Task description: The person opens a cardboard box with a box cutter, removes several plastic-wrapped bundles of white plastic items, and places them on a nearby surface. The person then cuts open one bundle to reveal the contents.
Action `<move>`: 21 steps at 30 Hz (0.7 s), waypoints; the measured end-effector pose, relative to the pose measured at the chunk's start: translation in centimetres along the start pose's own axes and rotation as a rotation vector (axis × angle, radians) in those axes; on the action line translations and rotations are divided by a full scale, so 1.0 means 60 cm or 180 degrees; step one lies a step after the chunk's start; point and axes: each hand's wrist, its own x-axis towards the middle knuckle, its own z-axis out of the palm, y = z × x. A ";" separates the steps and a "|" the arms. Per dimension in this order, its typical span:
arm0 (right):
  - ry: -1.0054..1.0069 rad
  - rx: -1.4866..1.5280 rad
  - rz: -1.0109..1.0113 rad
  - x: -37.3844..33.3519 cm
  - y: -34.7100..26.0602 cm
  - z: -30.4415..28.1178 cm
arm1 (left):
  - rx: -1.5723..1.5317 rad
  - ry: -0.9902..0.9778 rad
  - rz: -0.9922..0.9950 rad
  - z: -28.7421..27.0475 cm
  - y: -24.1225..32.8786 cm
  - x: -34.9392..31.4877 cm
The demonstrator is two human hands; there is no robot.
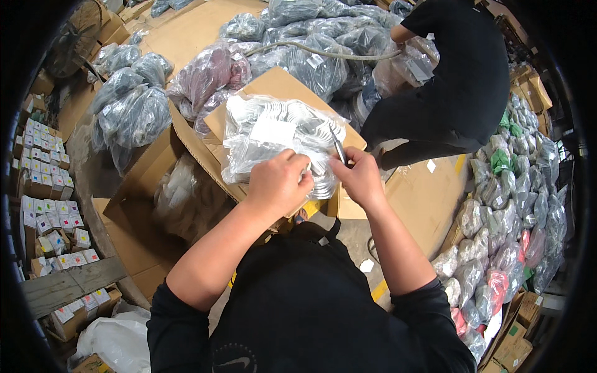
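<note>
A clear plastic bag (239,165) full of white, curved, nested pieces lies in front of me on a cardboard flap (286,82). A plain white label (273,132) shows on its top. My left hand (280,180) is closed over the bag's near edge, pinching a small whitish thing that its fingers mostly hide. At the bag's right edge my right hand (360,178) is closed around a slim, pointed metal tool (337,144) with a dark handle. The tool's tip points away from me; its exact kind is unclear.
An open carton (140,248) with plastic-wrapped goods stands at left. Bagged goods (317,59) pile up behind, and more bags (497,217) line the right. A co-worker in black (457,81) bends over bags at upper right. Small boxes (46,155) fill the far left.
</note>
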 end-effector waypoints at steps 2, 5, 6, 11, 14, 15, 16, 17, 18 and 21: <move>0.0462 -0.0548 -0.0473 0.000 0.002 0.006 | -0.0336 0.0213 0.0010 -0.003 -0.009 -0.001; 0.0675 -0.0166 -0.0527 -0.008 -0.013 -0.005 | -0.0739 0.0219 -0.0252 -0.007 -0.017 -0.007; 0.0543 0.0334 -0.0395 -0.010 -0.022 -0.010 | -0.0842 0.0161 -0.0411 -0.009 -0.018 -0.009; -0.0442 0.0827 -0.0314 -0.025 -0.062 -0.012 | -0.1418 0.0018 -0.1252 -0.011 -0.018 -0.009; -0.0607 -0.0257 -0.0167 -0.020 -0.067 -0.004 | -0.1800 0.0152 -0.1685 -0.012 -0.022 -0.002; -0.0670 -0.0587 -0.0106 -0.018 -0.066 -0.002 | -0.1930 0.0215 -0.1682 -0.014 -0.023 0.000; -0.0574 -0.0668 -0.0164 -0.019 -0.065 0.001 | -0.2034 0.0182 -0.1806 -0.015 -0.024 -0.001; -0.0577 -0.0679 -0.0227 -0.019 -0.064 0.003 | -0.2139 0.0144 -0.1929 -0.017 -0.024 -0.002; -0.0564 -0.0729 -0.0229 -0.020 -0.063 0.005 | -0.2169 0.0143 -0.1933 -0.016 -0.025 -0.002; -0.0349 -0.0843 -0.0290 -0.018 -0.062 0.013 | -0.2217 0.0131 -0.1908 -0.014 -0.023 -0.005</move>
